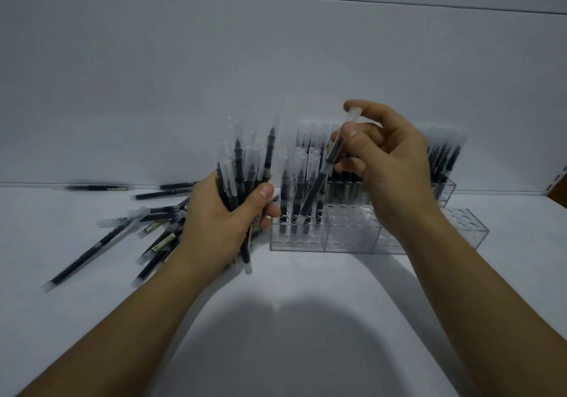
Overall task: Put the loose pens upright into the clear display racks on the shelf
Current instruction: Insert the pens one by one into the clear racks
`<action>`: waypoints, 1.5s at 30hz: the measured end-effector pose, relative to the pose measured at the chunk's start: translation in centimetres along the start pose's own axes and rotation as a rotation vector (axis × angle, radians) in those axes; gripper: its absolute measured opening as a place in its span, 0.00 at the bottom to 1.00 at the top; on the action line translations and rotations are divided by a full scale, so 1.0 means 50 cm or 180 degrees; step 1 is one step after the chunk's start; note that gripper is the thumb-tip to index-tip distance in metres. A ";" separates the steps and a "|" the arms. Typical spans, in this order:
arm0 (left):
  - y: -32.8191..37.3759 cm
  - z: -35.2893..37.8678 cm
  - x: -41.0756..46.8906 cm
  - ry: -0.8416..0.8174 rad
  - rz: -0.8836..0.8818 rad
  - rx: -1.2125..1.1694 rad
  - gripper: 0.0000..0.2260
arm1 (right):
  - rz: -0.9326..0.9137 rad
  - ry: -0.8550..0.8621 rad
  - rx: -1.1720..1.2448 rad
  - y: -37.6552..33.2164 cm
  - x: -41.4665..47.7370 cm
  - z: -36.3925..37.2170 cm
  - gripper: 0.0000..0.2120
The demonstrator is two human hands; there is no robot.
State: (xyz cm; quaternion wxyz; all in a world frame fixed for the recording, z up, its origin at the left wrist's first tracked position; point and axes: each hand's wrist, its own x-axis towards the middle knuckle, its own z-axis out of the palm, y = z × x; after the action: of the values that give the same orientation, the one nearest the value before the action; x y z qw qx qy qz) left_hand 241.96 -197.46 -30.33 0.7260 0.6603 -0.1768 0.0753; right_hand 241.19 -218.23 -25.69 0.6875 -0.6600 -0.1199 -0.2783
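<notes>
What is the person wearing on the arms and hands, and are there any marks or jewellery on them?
The left hand and the right hand are bare, without gloves. The left forearm and the right forearm show no sleeve, watch or bracelet. A pale spot on one left finger may be a ring or a nail; I cannot tell.

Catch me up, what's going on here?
A person is racking pens. The left hand grips a bundle of pens; the right hand pinches a single pen, tilted, its lower end at the front rack. That rack holds a few pens, many holes empty; the back rack looks full. Loose pens lie on the shelf.
</notes>
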 end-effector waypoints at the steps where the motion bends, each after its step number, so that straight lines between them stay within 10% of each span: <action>1: -0.002 -0.001 0.001 0.0032 -0.0017 -0.0002 0.08 | -0.0054 0.0021 -0.0045 -0.001 0.000 -0.003 0.13; 13: -0.007 -0.005 0.008 0.0167 0.0063 0.0417 0.13 | -0.1022 0.0109 -0.1429 0.013 -0.002 -0.008 0.13; 45: -0.002 -0.002 0.001 0.0022 -0.0029 0.0323 0.05 | -0.1541 0.0093 -0.2158 0.029 -0.016 0.003 0.03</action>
State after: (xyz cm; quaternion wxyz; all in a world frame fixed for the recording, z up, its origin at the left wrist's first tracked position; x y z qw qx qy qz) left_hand 242.08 -197.35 -30.41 0.6925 0.6968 -0.1673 0.0831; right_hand 241.35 -217.92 -27.33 0.3477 -0.7977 -0.1634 -0.4649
